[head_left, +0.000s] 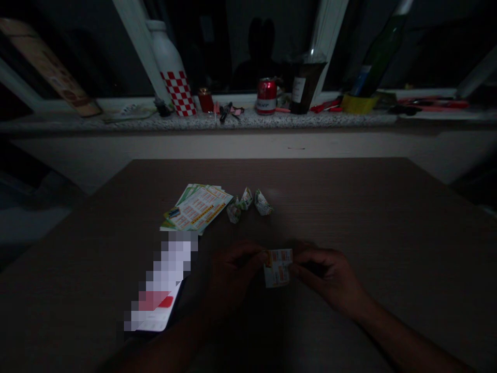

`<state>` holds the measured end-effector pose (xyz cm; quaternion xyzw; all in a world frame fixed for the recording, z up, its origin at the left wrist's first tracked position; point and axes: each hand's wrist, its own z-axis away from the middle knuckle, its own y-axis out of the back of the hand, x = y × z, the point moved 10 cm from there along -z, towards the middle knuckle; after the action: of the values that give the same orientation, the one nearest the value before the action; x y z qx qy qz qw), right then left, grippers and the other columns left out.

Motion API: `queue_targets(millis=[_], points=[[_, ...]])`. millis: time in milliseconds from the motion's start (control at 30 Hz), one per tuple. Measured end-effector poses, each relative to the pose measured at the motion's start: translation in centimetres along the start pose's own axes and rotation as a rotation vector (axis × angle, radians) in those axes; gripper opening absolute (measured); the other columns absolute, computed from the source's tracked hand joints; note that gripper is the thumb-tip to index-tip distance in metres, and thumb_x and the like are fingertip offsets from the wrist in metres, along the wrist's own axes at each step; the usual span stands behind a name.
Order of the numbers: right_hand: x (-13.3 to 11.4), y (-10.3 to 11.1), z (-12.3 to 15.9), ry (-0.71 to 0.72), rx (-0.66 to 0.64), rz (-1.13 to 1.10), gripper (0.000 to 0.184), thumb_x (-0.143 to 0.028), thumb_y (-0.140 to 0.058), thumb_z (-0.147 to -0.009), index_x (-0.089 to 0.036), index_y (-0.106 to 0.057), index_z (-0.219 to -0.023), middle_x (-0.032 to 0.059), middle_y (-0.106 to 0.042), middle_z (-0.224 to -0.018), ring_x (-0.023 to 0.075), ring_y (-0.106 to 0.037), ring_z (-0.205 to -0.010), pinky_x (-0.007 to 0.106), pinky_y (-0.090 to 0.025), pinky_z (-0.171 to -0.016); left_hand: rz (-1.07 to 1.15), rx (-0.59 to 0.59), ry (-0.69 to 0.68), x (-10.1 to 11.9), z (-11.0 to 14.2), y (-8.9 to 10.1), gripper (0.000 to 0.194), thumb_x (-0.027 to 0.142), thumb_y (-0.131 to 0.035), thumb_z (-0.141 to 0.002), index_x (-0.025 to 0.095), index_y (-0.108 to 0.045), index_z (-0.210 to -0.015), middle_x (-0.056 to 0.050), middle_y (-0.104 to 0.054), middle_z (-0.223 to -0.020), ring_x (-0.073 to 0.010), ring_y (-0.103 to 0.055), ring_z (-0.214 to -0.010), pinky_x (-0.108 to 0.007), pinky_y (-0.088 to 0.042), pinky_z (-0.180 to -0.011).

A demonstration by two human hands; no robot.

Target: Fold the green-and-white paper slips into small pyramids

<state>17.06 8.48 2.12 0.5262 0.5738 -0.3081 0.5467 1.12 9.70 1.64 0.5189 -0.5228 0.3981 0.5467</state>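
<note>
A small folded piece of printed paper is held up between my two hands, above the dark wooden table. My left hand pinches its left edge between thumb and forefinger. At the right edge, my right hand grips it the same way. Beyond them lie several small folded paper pieces, made of similar printed paper. A stack of printed leaflets rests just left of those. Beside my left forearm is a lit phone, its screen partly blurred out.
Along the granite window sill stand a white bottle with red checks, a red can, a dark cup with a straw, a green bottle and a tall tan container. The room is dim.
</note>
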Motion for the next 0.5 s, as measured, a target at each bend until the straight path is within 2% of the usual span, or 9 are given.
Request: queue_targets(millis=[100, 500], points=[[-0.1, 0.0, 0.0, 0.017, -0.006, 0.032, 0.011, -0.022, -0.063, -0.085, -0.018, -0.07, -0.077, 0.0045, -0.068, -0.078, 0.0179, -0.063, -0.078, 0.031, -0.049, -0.072, 0.006, -0.001, 0.03, -0.2, -0.1, 0.1, 0.01, 0.025, -0.065, -0.081, 0.018, -0.072, -0.077, -0.001, -0.067, -0.076, -0.0143, -0.062, -0.072, -0.022, -0.048, -0.064], [1.2, -0.3, 0.3, -0.15, -0.009, 0.073, 0.015, -0.028, -0.063, -0.084, -0.018, -0.07, -0.077, 0.0041, -0.071, -0.076, 0.0174, -0.065, -0.072, 0.028, -0.051, -0.068, 0.121, 0.091, 0.129, -0.9, -0.1, 0.8, 0.009, 0.027, -0.068, -0.076, 0.018, -0.071, -0.074, 0.0, -0.068, -0.074, -0.0139, -0.062, -0.072, -0.021, -0.049, -0.065]])
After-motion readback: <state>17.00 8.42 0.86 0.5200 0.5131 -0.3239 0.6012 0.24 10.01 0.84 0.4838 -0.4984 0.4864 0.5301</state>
